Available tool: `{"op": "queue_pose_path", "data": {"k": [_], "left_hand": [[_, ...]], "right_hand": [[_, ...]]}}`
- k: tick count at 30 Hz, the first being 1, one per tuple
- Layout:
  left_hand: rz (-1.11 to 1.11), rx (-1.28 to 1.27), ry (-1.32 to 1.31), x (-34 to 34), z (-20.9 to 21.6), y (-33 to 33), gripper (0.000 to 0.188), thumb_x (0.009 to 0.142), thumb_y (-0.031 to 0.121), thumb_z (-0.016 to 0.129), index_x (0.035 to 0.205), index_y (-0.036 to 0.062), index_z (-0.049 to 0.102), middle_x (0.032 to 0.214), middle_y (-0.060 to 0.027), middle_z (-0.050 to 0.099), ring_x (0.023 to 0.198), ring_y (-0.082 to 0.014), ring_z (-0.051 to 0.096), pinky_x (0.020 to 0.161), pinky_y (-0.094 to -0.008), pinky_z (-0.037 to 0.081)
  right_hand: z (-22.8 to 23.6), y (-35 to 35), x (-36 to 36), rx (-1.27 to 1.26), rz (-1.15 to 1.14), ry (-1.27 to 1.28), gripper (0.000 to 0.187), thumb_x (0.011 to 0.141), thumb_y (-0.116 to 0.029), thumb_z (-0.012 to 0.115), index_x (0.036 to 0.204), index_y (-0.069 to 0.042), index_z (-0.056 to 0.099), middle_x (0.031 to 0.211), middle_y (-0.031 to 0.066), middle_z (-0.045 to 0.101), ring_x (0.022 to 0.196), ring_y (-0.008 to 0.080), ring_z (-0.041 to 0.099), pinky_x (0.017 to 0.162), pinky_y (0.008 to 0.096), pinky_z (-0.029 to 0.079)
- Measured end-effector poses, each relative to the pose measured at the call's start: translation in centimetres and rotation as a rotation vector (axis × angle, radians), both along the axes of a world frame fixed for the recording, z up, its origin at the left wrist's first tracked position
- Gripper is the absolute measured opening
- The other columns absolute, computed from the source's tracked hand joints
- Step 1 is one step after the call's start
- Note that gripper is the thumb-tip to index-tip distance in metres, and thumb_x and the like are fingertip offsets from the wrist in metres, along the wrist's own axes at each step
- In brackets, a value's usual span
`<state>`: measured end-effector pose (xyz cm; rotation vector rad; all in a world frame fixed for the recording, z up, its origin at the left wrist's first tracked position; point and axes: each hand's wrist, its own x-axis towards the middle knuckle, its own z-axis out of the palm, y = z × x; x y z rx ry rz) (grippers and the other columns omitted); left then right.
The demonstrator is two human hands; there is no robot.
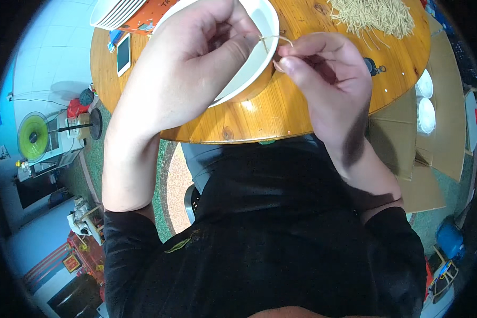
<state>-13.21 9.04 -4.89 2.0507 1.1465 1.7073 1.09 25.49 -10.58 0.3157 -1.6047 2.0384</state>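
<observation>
Over the near part of a round wooden table (297, 114), both hands are raised close together. A thin beige cord (276, 37) bends in a small arc between them. My left hand (196, 61) is closed, pinching one end of it between thumb and fingers above a white tub (237, 94). The thumb and fingertips of my right hand (334, 79) grip the other end, just right of the tub's rim. My left hand and wrist hide much of the tub. At the far right of the table lies a heap of similar beige cords (373, 17).
Stacked white containers (116, 11) stand at the far left beside an orange printed box (147, 20). A phone (123, 54) lies left of my wrist. Right of my right hand is a small dark clip-like object (374, 67). Opened cardboard (397, 132) stands beyond the table's right edge.
</observation>
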Motion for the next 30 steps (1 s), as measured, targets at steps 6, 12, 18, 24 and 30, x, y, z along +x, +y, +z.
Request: {"op": "queue_pose_path", "data": {"k": [6,12,18,24,30], "left_hand": [[0.682,-0.651,-0.181,5.9,6.0,-1.2,0.01,0.103,-0.006,0.066,0.109,0.0017,0.063,0.091,0.0008,0.064,0.078,-0.0029,0.056,0.067,-0.0203,0.044],[0.85,-0.668,0.051,5.7,5.1,-2.8,0.013,0.102,-0.004,0.069,0.115,-0.0011,0.068,0.101,-0.0028,0.07,0.09,-0.0067,0.064,0.078,-0.0221,0.051],[0.802,-0.485,0.193,6.0,4.6,-2.2,0.016,0.103,-0.001,0.074,0.119,-0.0043,0.074,0.106,-0.0068,0.077,0.099,-0.0103,0.075,0.087,-0.0226,0.059],[0.907,-0.59,0.211,6.6,5.5,-2.6,0.015,0.102,-0.001,0.074,0.117,-0.0039,0.075,0.097,-0.0038,0.076,0.092,-0.0085,0.073,0.078,-0.0224,0.057],[1.022,-0.525,0.155,7.8,6.6,-0.2,0.02,0.092,-0.004,0.077,0.11,0.0017,0.073,0.087,-0.0041,0.067,0.073,-0.0112,0.061,0.063,-0.0252,0.046]], "right_hand": [[0.0,1.6,-0.7,-0.251,0.136,-0.072,0.025,0.101,0.006,0.072,0.125,0.004,0.066,0.114,0.0124,0.074,0.106,0.0191,0.075,0.095,0.0325,0.062],[1.7,1.8,-0.6,-0.109,0.135,-0.234,0.023,0.101,0.004,0.074,0.124,0.005,0.069,0.11,0.0123,0.077,0.104,0.0184,0.077,0.091,0.029,0.063],[1.9,1.7,-0.8,0.195,0.011,-0.007,0.023,0.1,0.007,0.073,0.122,0.005,0.07,0.111,0.013,0.078,0.105,0.0184,0.077,0.091,0.0272,0.063],[5.3,0.1,0.0,0.009,-0.034,-0.291,0.012,0.101,0.004,0.068,0.112,0.003,0.065,0.096,0.0059,0.073,0.085,0.0095,0.07,0.076,0.0234,0.057],[1.3,2.2,-1.4,-0.128,0.257,-0.2,0.018,0.104,-0.001,0.07,0.121,0.002,0.068,0.112,0.0142,0.077,0.102,0.0176,0.075,0.092,0.0288,0.06]]}}
